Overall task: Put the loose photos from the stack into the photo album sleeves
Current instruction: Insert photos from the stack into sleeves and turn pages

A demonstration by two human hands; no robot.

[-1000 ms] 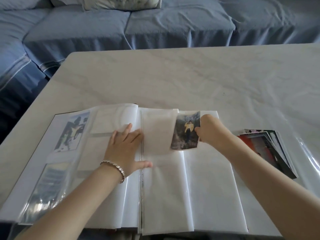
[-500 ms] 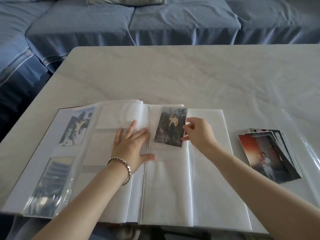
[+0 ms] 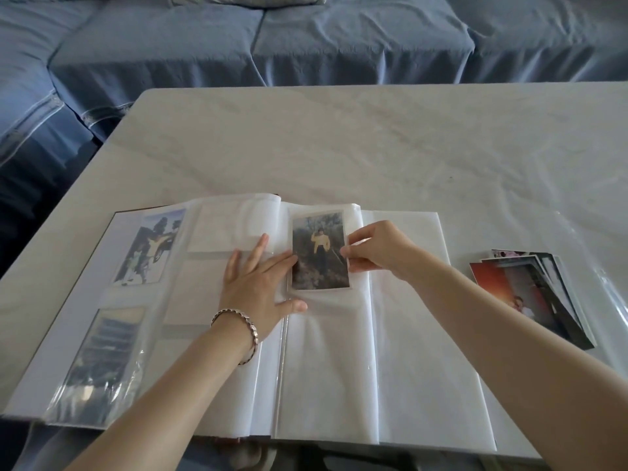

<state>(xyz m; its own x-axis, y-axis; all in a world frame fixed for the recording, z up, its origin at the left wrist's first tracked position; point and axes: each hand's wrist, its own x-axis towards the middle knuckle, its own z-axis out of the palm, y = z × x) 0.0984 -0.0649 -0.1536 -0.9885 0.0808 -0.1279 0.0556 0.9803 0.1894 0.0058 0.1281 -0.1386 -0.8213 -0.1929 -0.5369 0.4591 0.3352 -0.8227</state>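
Both bare forearms reach forward. The left grip (image 3: pixel 258 287) lies flat, palm down, fingers straight and spread, thumb stuck out to the right. The right grip (image 3: pixel 377 249) pinches a photo (image 3: pixel 319 253) by its edge between thumb and curled fingers.

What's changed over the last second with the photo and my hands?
The photo slid left, deeper into the upper sleeve; the right hand followed, still pinching its right edge. The left hand stayed flat on the album; the stack is unmoved.
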